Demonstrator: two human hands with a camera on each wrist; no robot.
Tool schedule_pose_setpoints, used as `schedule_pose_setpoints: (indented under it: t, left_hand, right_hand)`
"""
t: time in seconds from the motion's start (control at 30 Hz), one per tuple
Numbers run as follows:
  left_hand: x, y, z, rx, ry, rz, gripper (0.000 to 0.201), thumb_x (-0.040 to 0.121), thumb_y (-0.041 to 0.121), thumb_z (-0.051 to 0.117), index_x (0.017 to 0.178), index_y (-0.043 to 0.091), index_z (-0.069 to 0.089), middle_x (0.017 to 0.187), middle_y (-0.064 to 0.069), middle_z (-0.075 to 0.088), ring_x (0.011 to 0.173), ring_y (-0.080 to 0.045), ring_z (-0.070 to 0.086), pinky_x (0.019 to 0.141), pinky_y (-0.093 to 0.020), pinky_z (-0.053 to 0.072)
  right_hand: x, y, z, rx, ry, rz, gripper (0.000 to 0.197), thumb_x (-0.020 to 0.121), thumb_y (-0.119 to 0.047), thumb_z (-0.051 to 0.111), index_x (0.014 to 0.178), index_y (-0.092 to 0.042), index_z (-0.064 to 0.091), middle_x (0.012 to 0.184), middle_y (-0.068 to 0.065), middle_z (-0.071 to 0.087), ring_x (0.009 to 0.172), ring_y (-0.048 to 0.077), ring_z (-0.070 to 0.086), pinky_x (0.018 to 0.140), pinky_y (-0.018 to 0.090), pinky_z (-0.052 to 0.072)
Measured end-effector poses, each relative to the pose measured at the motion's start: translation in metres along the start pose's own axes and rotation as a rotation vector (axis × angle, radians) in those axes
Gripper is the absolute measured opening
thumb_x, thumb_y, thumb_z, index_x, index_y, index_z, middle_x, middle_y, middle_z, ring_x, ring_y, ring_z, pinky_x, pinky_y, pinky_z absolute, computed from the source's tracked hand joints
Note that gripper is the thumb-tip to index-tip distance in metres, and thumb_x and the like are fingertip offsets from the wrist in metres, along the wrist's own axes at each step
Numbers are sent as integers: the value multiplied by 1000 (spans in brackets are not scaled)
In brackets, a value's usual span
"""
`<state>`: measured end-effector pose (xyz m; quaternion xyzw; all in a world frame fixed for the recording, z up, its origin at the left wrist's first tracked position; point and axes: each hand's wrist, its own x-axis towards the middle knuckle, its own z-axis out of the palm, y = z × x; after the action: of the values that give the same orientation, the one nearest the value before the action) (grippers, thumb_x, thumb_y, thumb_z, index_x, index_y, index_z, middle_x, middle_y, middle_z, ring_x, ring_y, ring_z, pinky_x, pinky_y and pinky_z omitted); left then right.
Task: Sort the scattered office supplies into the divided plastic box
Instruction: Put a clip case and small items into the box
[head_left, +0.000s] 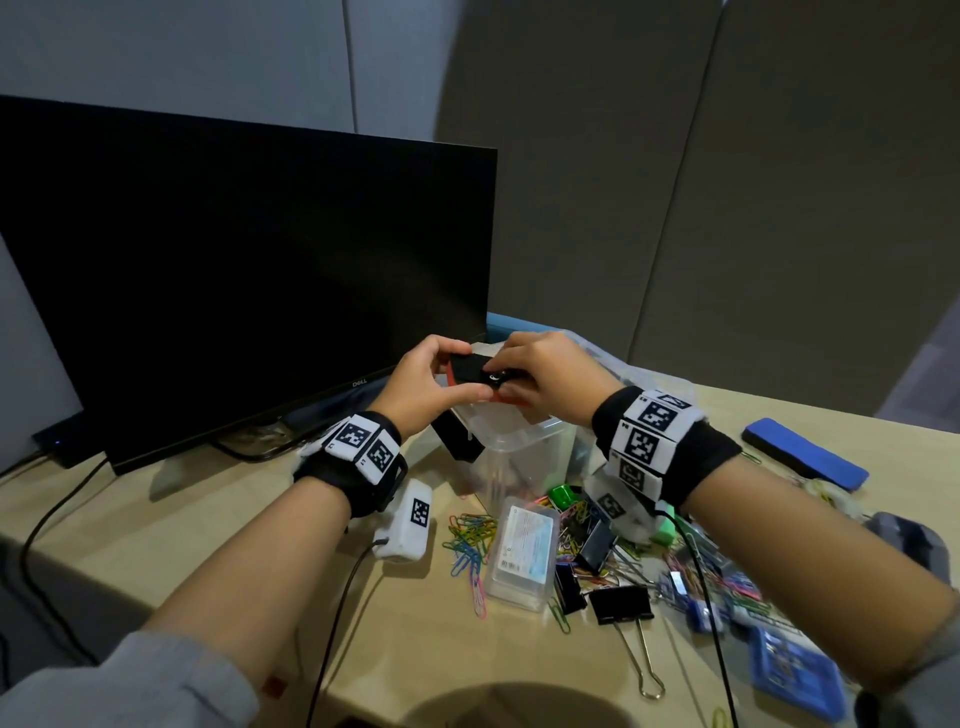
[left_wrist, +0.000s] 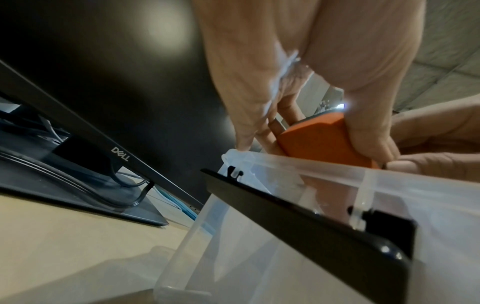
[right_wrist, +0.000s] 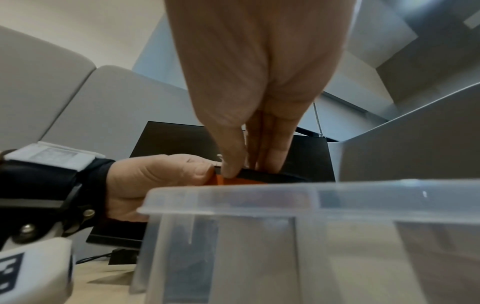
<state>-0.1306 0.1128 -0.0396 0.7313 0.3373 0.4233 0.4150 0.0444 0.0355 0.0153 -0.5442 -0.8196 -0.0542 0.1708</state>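
Eraser (head_left: 480, 378), black felt on top, orange body, held level just above the far-left part of the clear plastic box (head_left: 524, 452); long axis runs left to right between the hands; left hand (head_left: 423, 387) curled on its left end, thumb on the near side; right hand (head_left: 540, 375) pinching the right end, fingers on the felt top; both clamped on it, neither nearer; box directly below, so the coming move looks like straight down; which compartment lies under it, cannot tell; black latch (left_wrist: 311, 218) hangs on the box's left wall; paper clips (head_left: 470, 540), binder clips (head_left: 621, 603) and a blue eraser (head_left: 805, 453) scattered near and right on the desk (head_left: 156, 535); monitor (head_left: 234, 270) far left.
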Motion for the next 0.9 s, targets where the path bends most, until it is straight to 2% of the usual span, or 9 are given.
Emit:
schedule_pose_setpoints:
  t: [0.17,0.3,0.4,0.53,0.67,0.73,0.8,0.83,0.9]
  left_hand:
    - [0,0,-1,23,-14,5,54,69,17,85,113,22,55,117,-4,60,110,-16,60,94,-32,52]
    - [-1,1,-1,45,-10,18,54,70,17,85,114,20,54,115,-1,59,110,-15,58,93,-29,51]
    - [-2,1,0,61,12,41,54,71,16,84,115,20,53,114,3,57,110,-13,57,90,-23,49]
    - [-2,0,0,47,85,63,55,71,12,84,116,17,52,114,0,57,110,-16,57,95,-32,50]
    - [0,-1,3,93,85,86,57,71,16,84,117,17,51,117,-1,55,112,-14,55,97,-32,48]
    - [1,0,5,108,81,95,56,71,17,84,116,19,50,117,1,55,112,-13,54,97,-30,48]
    - [2,0,6,112,77,95,56,71,18,84,115,20,50,117,1,55,113,-13,54,97,-30,47]
    - [2,1,6,107,70,96,56,71,18,84,115,20,51,117,0,56,113,-14,55,98,-31,47]
    - [2,3,7,97,54,101,55,70,17,85,114,20,52,115,2,56,113,-14,55,99,-33,47]
  right_hand:
    - [-2,0,1,3,32,-5,17,90,-21,64,106,-17,69,97,-4,57,85,13,56,74,21,44]
    - [1,-1,-1,0,17,0,11,90,-20,62,98,-15,69,89,-9,50,79,10,51,65,13,34]
    - [2,-1,-1,-2,1,42,11,92,-23,59,97,-16,66,90,-9,52,78,9,51,66,15,35]
    - [-4,0,2,92,-16,141,6,90,-23,63,84,-22,62,80,-6,60,68,6,54,64,18,40]
    - [-11,-1,3,173,-130,190,16,86,-37,68,90,-22,70,72,-16,59,64,-3,55,62,10,42]
    - [-12,0,4,101,-93,186,21,87,-40,66,88,-20,71,74,-11,61,65,0,55,64,17,45]
    - [-14,3,4,32,64,165,20,88,-37,65,88,-17,69,79,-4,63,70,10,57,65,28,48]
    - [-14,4,3,7,129,142,19,88,-35,65,94,-17,68,86,-3,62,77,12,56,68,31,49]
    - [-11,4,1,-75,117,74,30,89,-33,63,116,-20,64,104,0,57,95,15,52,76,33,48]
